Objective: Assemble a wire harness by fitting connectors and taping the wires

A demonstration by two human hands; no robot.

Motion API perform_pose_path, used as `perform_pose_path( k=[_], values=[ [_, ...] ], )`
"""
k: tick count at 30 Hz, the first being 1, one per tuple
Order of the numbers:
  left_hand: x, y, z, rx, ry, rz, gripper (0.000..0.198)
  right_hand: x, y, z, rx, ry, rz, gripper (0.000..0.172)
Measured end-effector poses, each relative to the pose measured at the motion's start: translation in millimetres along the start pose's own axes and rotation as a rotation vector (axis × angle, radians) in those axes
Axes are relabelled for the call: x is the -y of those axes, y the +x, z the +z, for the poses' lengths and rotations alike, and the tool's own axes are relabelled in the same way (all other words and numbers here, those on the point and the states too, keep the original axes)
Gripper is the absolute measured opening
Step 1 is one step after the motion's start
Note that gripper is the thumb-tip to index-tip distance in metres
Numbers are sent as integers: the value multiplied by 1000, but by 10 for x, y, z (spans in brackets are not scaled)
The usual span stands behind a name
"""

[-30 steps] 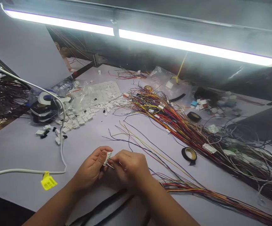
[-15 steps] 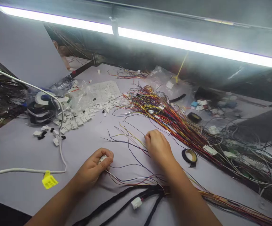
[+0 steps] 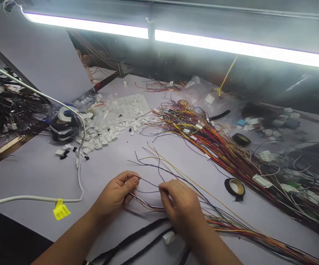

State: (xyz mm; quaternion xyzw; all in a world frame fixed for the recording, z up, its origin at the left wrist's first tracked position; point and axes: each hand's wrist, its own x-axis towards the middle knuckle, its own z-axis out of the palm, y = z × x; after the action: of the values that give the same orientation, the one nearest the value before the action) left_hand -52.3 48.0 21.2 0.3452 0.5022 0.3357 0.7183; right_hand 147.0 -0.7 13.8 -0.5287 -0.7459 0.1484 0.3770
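Note:
My left hand is closed, with thumb and forefinger pinching a thin dark wire near its tip. Other wires, white and reddish among them, run out from under its fingers; whether the white connector seen earlier is still in the palm is hidden. A short way to the right, my right hand pinches the same dark wire, which spans the gap between both hands. Loose blue and yellow wires lie fanned out beyond the hands. Black-wrapped cable branches and a white connector lie below.
A thick bundle of coloured wires crosses the table's right side, beside a roll of black tape. Many white connectors lie in a heap at back left. A white cable with a yellow tag crosses the left.
My right hand has come back toward my left hand and now holds a dark wire. The white connector that showed in my left hand is covered. The view has shifted slightly.

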Motion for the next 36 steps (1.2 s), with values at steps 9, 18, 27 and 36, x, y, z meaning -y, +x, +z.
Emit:
perform_pose_path(
  k=[9, 18, 27, 36],
  values=[
    [-3, 9, -15, 3, 19, 2, 24, 27, -28, 4, -16, -3, -5, 13],
    [-25, -9, -1, -7, 51, -8, 26, 29, -34, -23, 45, 31, 30, 13],
    [-14, 3, -16, 3, 18, -37, 26, 39, -37, -25, 42, 21, 48, 15],
    [-36, -3, -4, -7, 33, -51, 27, 32, -27, -27, 82, -23, 66, 20]
  ],
)
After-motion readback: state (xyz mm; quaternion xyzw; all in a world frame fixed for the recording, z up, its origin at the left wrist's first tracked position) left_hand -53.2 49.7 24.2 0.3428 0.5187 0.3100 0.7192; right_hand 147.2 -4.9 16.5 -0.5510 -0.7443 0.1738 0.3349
